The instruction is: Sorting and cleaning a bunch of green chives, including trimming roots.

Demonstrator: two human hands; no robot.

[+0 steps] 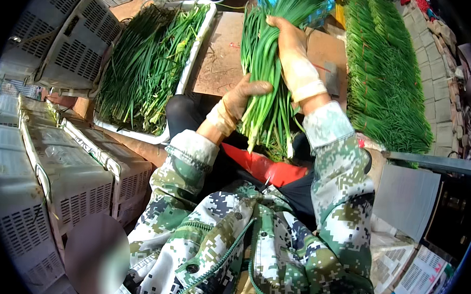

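A bunch of long green stalks [267,60], chives or scallions with pale root ends, hangs between my hands with its roots towards me. My left hand [242,94], in a soiled pale glove, grips the lower stalks with the thumb across the front. Higher up, my right hand [292,43], gloved too, is wrapped around the leaf part, its fingers partly hidden. Behind the bunch lies a brown board [218,57] with stray leaf bits and more stalks on its near side. Below the root ends, red sheeting [264,165] shows between my legs.
A white tub [185,69] at the left holds loose green stalks [147,65]. Tied bundles of greens [385,83] lie in rows at the right. Stacked white plastic crates [84,170] stand close on my left. A grey metal bar [428,162] juts in at the right.
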